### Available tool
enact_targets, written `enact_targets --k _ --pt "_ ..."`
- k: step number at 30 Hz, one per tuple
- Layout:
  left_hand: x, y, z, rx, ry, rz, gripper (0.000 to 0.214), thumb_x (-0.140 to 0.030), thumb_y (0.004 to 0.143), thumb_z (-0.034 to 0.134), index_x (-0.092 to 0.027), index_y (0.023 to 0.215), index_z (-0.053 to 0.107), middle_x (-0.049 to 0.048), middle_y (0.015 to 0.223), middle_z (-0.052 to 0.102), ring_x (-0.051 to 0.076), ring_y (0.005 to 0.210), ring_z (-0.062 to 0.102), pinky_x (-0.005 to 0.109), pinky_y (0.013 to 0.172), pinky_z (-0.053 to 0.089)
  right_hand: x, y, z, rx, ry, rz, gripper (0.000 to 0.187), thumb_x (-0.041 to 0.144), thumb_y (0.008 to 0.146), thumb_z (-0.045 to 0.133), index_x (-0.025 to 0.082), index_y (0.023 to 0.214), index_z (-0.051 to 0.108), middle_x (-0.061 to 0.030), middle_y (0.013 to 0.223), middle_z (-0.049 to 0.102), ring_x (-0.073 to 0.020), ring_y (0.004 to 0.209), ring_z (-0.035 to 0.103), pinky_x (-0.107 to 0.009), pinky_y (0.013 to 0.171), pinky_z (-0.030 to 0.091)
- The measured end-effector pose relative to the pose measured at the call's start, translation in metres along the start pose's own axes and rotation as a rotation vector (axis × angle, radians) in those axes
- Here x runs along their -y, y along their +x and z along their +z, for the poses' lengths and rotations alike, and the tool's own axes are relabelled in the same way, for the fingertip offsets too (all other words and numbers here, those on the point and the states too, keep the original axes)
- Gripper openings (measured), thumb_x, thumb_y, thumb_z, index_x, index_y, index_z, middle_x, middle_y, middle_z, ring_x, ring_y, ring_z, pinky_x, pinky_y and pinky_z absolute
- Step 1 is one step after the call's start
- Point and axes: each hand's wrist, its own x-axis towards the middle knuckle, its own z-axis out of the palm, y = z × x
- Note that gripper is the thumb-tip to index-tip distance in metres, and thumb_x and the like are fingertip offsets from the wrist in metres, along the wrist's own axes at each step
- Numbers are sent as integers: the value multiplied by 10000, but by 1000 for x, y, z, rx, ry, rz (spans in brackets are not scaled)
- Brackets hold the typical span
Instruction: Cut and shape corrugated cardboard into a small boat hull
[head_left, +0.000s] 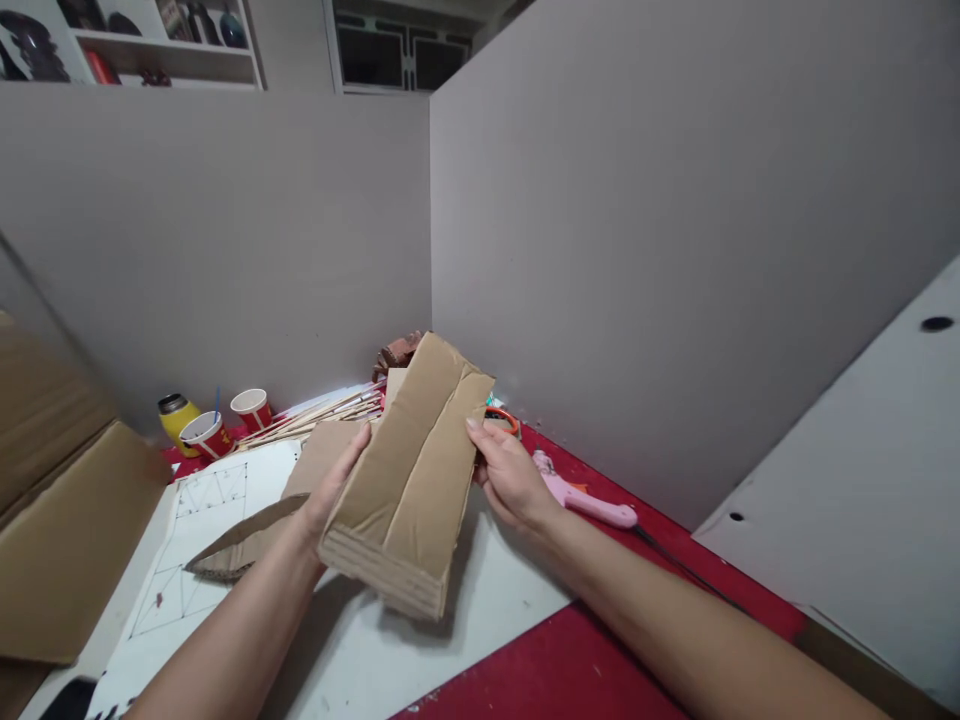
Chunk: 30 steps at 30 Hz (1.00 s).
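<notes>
A long cardboard box (420,465) is held up, tilted, above the white paper, its near end showing stacked cardboard edges. My left hand (334,485) grips its left side, with most fingers hidden behind or beneath it. On the right edge, my right hand (510,470) pinches the box with the thumb on top. Below and left of it lie a pointed, curved cardboard piece (244,540) and a flat cardboard piece (319,455). A pink glue gun (589,500) rests just beyond my right hand, its dark cord trailing right.
Thin wooden sticks (315,415), two paper cups (208,435) and a yellow bottle (176,415) stand at the back left. Sheets with line drawings (191,545) cover part of the red table (540,675). Grey partitions (637,250) enclose the back and right; a large carton (75,540) is at left.
</notes>
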Motion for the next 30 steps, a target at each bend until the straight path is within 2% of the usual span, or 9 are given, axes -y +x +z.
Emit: enact_targets --k 2,5,8,13,16,20,24,27,30 --pt "10 -1 8 73 -166 -165 587 -622 798 591 -237 1238 636 55 1020 762 297 1061 673 409 931 494 0 4 -4 -15 12 -20 446 597 660 752 207 851 651 -32 789 743 -211 729 684 -277 540 510" --pt "22 -4 20 306 -353 -332 699 -679 789 542 -177 1271 604 116 1058 748 325 1053 672 452 940 481 -3 7 -7 -30 6 -15 440 593 652 749 217 861 660 -39 816 753 -239 792 699 -323 618 547" --pt "31 -5 26 415 -437 -340 728 -682 797 534 -142 1282 586 147 1085 735 323 1065 666 447 971 456 -11 9 -9 -73 -7 -7 441 607 693 698 227 912 654 -41 835 757 -249 810 707 -341 625 554" --pt "43 -5 31 472 -475 -331 753 -662 757 620 -116 1275 585 159 1061 737 328 1065 663 445 986 438 -24 11 -9 -157 -47 -10 445 634 758 609 236 956 626 -34 862 754 -242 771 704 -338 585 550" --pt "46 -9 36 452 -478 -315 796 -631 683 719 -136 1289 569 150 1068 733 332 1056 663 449 976 442 -28 9 -6 -182 -87 -11 444 630 784 582 222 956 617 -40 851 743 -225 705 685 -326 564 541" --pt "47 -13 40 400 -460 -276 799 -583 610 801 -195 1268 565 105 1078 727 305 1034 670 427 958 454 -26 7 -4 -162 -177 -39 452 647 812 550 210 907 618 -18 737 702 -191 606 629 -302 541 515" --pt "39 -12 37 350 -428 -252 713 -596 598 796 -159 1133 620 114 1006 726 284 947 681 416 909 480 -15 8 -10 -115 -312 -102 401 603 756 659 204 768 618 15 624 619 -147 530 541 -250 470 437" --pt "27 -9 30 221 -379 -167 683 -583 607 790 -168 1116 606 116 1032 708 271 933 668 424 890 488 -1 4 -13 -139 -369 -207 372 575 749 679 211 800 619 9 714 624 -136 612 549 -236 536 450" --pt "17 -3 20 64 -263 -58 637 -590 665 745 -196 1134 568 84 1021 685 236 910 651 404 857 497 13 -14 -9 -106 -419 -355 295 504 843 617 213 795 616 -1 723 620 -137 647 565 -261 627 481"
